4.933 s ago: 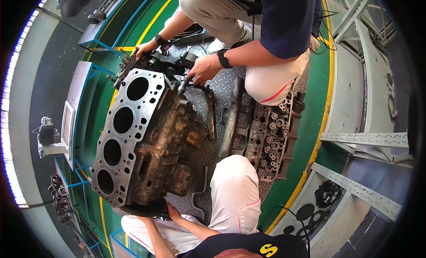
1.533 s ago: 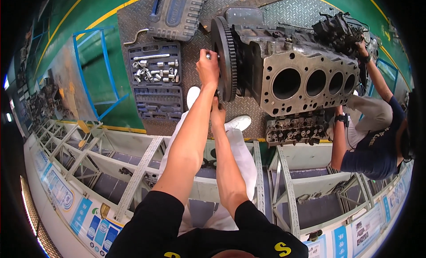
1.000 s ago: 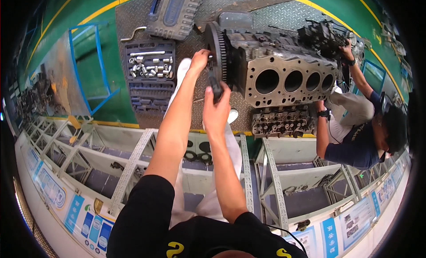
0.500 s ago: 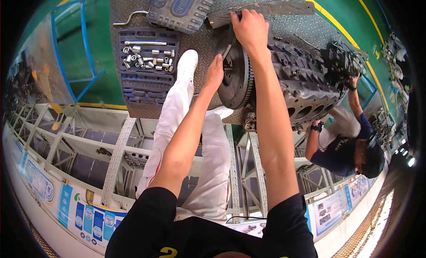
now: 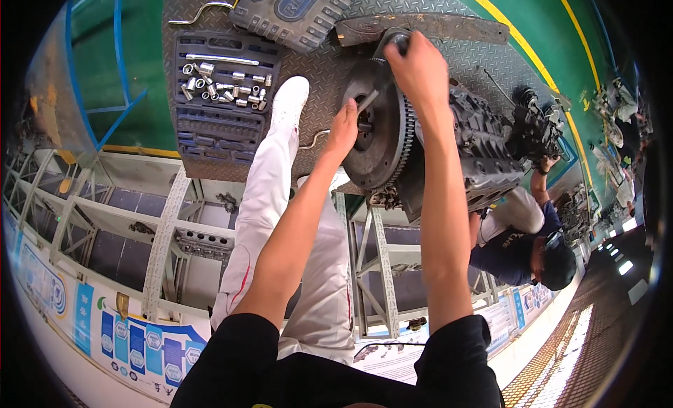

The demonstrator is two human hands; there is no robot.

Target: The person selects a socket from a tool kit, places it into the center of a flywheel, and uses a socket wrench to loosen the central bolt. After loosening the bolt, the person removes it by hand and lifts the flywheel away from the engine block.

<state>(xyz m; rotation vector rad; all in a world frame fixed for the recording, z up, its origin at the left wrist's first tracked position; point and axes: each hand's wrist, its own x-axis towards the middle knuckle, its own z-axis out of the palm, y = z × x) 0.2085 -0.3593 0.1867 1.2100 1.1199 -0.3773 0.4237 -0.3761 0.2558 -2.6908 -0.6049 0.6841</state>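
Note:
My left hand (image 5: 343, 131) is closed at the front of the toothed flywheel (image 5: 375, 155), its thumb against a pale metal bar (image 5: 368, 101). My right hand (image 5: 419, 68) bends over the flywheel's upper rim, its fingers closed on a dark part with a rounded end (image 5: 396, 38). Whether the bar and the dark part are one piece I cannot tell. Behind the flywheel lies the engine block (image 5: 484, 138), partly covered by my right forearm. Beyond my right hand, a worn flat bar (image 5: 449, 28) rests on the patterned metal plate.
An open socket case (image 5: 223, 103) with loose sockets lies left of my shoe. Behind it are a grey case lid (image 5: 294, 12) and a bent metal handle (image 5: 203, 17). A co-worker (image 5: 522, 247) crouches at the block's far end. White metal framing (image 5: 165, 233) runs below the plate.
My right hand has moved right and slightly nearer, away from the flat bar. The rounded dark part now shows beside its fingers. My viewpoint has shifted, and a bent rod shows near my left wrist.

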